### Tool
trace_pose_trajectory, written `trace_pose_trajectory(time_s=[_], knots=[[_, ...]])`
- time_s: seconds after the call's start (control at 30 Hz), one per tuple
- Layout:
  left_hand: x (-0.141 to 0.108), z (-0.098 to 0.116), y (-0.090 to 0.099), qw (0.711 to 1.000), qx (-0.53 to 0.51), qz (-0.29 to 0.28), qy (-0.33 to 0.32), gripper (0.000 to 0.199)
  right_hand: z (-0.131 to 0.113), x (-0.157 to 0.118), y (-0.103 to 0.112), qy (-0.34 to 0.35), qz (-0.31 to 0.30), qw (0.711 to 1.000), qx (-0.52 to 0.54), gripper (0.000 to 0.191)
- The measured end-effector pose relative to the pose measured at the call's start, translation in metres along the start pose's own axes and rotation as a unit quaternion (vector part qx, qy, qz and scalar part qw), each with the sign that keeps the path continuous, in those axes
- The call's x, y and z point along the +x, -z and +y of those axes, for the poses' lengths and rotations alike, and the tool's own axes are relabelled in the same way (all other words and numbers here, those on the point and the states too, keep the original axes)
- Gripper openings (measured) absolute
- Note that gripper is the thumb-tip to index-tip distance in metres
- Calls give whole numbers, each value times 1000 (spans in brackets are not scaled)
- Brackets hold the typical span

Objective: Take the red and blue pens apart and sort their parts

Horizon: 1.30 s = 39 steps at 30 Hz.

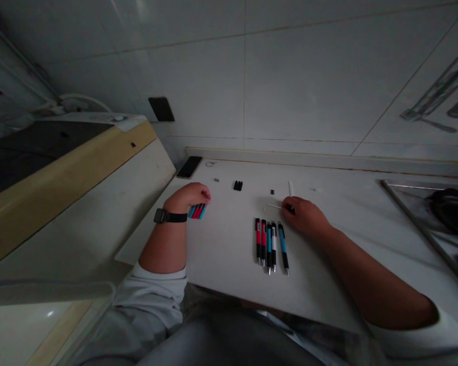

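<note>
My left hand (194, 195), wearing a black watch, has its fingers curled in at the far edge of a row of blue and red pen barrels (197, 211). What its fingertips hold, if anything, is hidden. Across the table, my right hand (304, 215) is closed, and a thin white pen refill (275, 206) sticks out leftward from its fingertips. Another pair of white refills (290, 188) lies just beyond it. Nearer to me are several assembled pens, among them a red pen (258, 240), a white pen (274, 245) and a blue pen (283, 247).
On the white table (225, 244) lie black grips (238, 185), small springs (216, 180), a tiny dark part (272, 192) and a phone (190, 167). A metal-rimmed hob or sink (404, 218) borders the right. A tiled wall (290, 86) rises behind.
</note>
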<state>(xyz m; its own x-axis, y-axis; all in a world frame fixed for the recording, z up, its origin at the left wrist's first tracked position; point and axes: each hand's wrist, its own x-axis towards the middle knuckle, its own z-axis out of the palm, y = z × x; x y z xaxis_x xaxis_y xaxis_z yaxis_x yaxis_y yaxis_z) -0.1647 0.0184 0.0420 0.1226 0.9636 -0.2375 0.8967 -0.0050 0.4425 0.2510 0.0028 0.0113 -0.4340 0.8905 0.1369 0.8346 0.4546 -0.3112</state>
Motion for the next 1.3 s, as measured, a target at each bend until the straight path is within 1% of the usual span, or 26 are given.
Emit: trace_pose_trajectory(time_s=[0.07,0.27,0.4,0.5,0.57,0.63,0.7,0.8,0.9,0.97,1.03,1.1,1.17,1.23,1.3], knots=[[0,-2,0,1000,1,5,-2,12,0,0,0,1,1,1000,1,16],[3,-6,-1,1000,-5,-11,5,12,0,0,1,2,-7,1000,-1,15],[4,-10,-1,1000,0,-10,-1,15,-2,0,2,2,-7,1000,1,15],[3,-10,1,1000,-7,-15,1,20,-4,-1,3,-1,4,1000,9,16],[1,-5,3,999,-30,-19,-8,26,-5,0,2,1,18,999,27,16],[-1,5,4,999,-41,-1,-30,28,-6,1,1,1,39,998,56,15],[-2,19,3,996,-37,39,-66,29,-6,3,0,9,51,994,93,15],[-3,48,-6,983,-48,104,-144,28,-7,4,1,14,78,987,138,14],[-4,80,-20,961,-103,133,-218,24,-10,4,2,-5,97,978,184,10],[-5,102,-31,946,-144,148,-248,22,-12,4,2,-22,109,965,240,8],[-4,121,-44,936,-167,149,-273,19,-14,6,0,-32,116,939,322,9],[-3,137,-58,928,-176,148,-294,18,-15,8,-3,-38,109,902,417,13],[-2,150,-73,924,-179,159,-299,17,-17,9,-5,-50,90,859,502,21],[-1,157,-88,920,-185,184,-294,20,-20,10,-7,-70,71,819,565,30],[-2,161,-101,916,-196,191,-292,23,-24,8,-7,-92,62,784,610,37]])
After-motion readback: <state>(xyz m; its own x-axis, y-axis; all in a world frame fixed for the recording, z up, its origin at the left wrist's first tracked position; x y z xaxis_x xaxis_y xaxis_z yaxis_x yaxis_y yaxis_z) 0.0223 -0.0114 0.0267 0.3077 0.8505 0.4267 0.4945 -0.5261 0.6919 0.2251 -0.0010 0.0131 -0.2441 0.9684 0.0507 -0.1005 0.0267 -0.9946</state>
